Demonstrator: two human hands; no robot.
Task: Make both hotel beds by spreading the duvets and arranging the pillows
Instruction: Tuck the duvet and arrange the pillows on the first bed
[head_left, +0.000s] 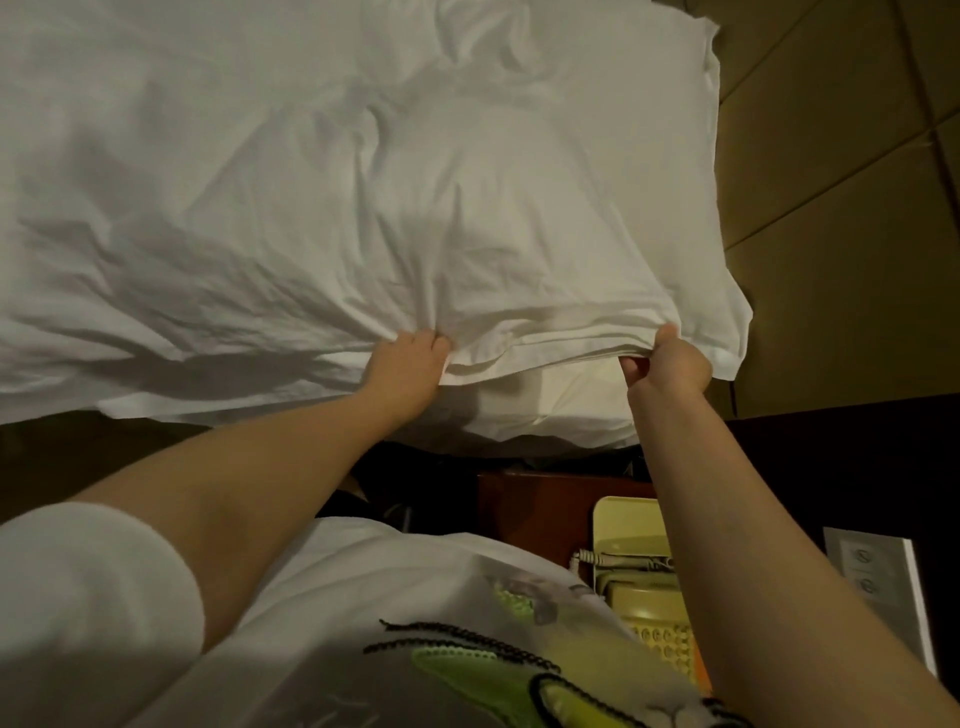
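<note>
My left grip (410, 364) is curled tight on a bunch of white cloth at the near edge of the duvet (260, 208). My right grip (670, 364) pinches the same edge a bit off to the right, close to the duvet's right corner. The edge is pulled straight between my two grips and lifted a little. Under the lifted edge I can see a soft white pillow (545, 410), half hidden by the duvet.

The duvet lies over the bed (156, 408) and runs far and left from my grips. It is full of folds and bumps, mostly in the middle and on the left. It is not flat yet.

Nearer to me than the bed is a small red-brown worktop (519, 499) with a pale yellow phone (639, 587) on it. To the right of that is a grey switch plate (872, 571).

I think I am partway through spreading this duvet. It is on the bed, so that part is done. What is left here is to pull it smooth and set the pillow in its place. I can see only one pillow, and I cannot tell if there are more. The other bed is not in my view, so I cannot say if it is made.
</note>
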